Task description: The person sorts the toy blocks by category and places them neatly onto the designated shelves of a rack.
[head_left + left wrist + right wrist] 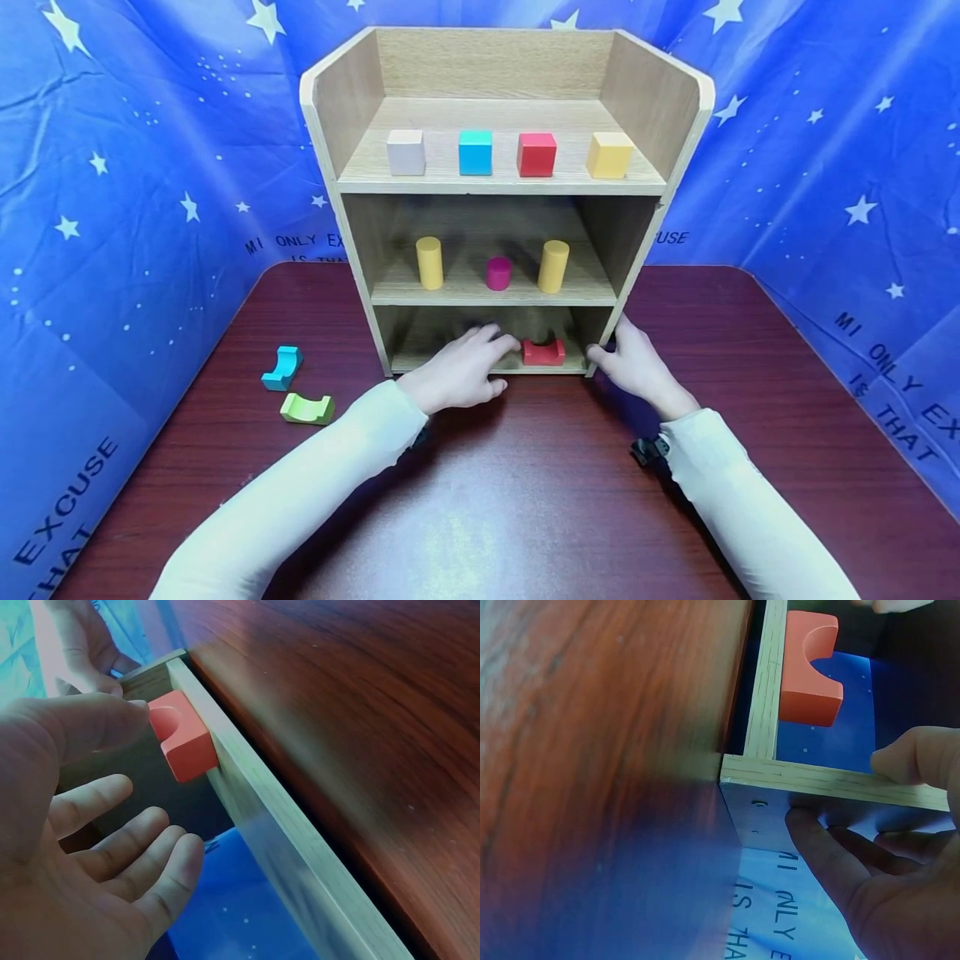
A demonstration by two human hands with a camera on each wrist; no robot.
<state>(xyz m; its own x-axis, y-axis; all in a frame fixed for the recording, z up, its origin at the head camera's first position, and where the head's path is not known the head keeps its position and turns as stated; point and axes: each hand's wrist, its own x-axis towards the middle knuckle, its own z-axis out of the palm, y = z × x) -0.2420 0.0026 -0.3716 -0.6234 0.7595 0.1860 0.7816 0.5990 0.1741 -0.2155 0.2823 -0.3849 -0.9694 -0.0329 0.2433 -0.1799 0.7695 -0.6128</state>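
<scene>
A small wooden shelf unit (468,188) with three levels stands on the table. On its bottom board sits a red block with a curved notch (543,353), near the right side. My left hand (461,367) reaches in front of that level, fingers apart and nothing held. In the left wrist view its thumb overlaps the edge of the red notched block (191,746). My right hand (637,364) grips the lower right side panel, thumb on the inner side and fingers (829,859) against the outer face, as the right wrist view shows.
Left of the shelf lie a blue notched block (282,369) and a green notched block (307,409) on the dark red table (525,500). Yellow cylinders (430,263) flank a magenta cylinder (498,273) on the middle level. Several cubes, including a red cube (537,156), line the top.
</scene>
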